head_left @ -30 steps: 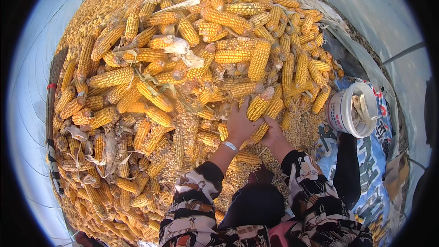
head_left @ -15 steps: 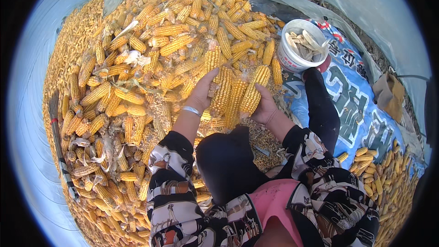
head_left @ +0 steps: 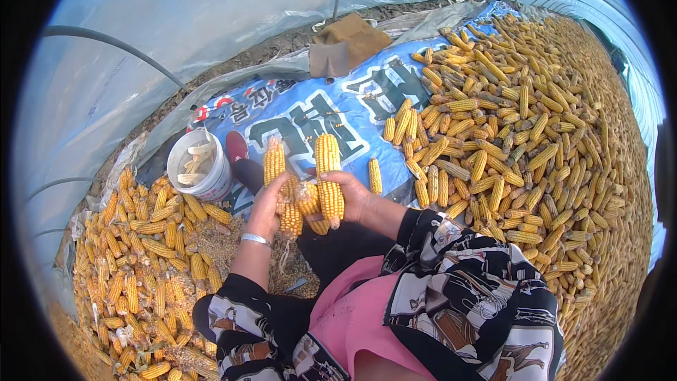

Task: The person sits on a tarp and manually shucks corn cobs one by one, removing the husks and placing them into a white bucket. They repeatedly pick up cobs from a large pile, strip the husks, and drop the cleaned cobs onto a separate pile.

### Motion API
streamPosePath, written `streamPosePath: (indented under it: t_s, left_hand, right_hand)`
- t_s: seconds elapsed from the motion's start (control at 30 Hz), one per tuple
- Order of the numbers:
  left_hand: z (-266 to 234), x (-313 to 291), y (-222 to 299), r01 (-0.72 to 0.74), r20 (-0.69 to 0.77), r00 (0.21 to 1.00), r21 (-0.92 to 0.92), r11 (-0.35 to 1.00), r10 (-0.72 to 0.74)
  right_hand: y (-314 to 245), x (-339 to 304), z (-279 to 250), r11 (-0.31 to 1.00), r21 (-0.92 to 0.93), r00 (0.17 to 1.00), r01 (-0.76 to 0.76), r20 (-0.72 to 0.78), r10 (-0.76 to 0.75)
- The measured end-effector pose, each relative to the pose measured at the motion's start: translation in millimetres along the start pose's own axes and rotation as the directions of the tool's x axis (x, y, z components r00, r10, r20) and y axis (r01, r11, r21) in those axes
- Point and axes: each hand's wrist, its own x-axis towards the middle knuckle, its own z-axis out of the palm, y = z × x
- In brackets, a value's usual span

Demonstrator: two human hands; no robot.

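Note:
Both my hands are raised above my lap, pressing a small bunch of yellow corn ears between them. My left hand (head_left: 265, 209), with a band at its wrist, grips the left side of the bunch around one upright corn ear (head_left: 273, 160). On the other side my right hand (head_left: 355, 196) closes round a longer corn ear (head_left: 328, 178). A shorter corn ear (head_left: 308, 199) is wedged in the middle, and another hangs low beside my left palm. Dried husk strands dangle beneath the bunch.
At left lies a corn heap (head_left: 159, 268) with loose kernels; at right a larger corn pile (head_left: 508, 155). Between them spreads a blue printed sheet (head_left: 282, 116). A white bucket (head_left: 224, 182) holding pale pieces stands near my foot. Brown cloth (head_left: 360, 35) lies by the plastic tunnel wall.
My view and body have turned right, from the left heap toward the blue sheet and the right pile. The corn ears have been lifted off the left heap in both hands.

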Motion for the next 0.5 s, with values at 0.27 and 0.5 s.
streamPosePath:
  t_s: [0.27, 0.5]
  left_hand:
    - [233, -26, 66, -0.668, 0.691, 0.64, 0.283, 0.689, 0.337]
    - [-15, -77, 108, -0.28, -0.044, 0.914, 0.652, 0.705, 0.403]
  right_hand:
    - [-250, -226, -3, 0.163, -0.659, -0.181, 0.734, -0.421, -0.889]
    - [-81, -86, -127, 0.86, -0.45, 0.603, 0.242, -0.624, -0.496]
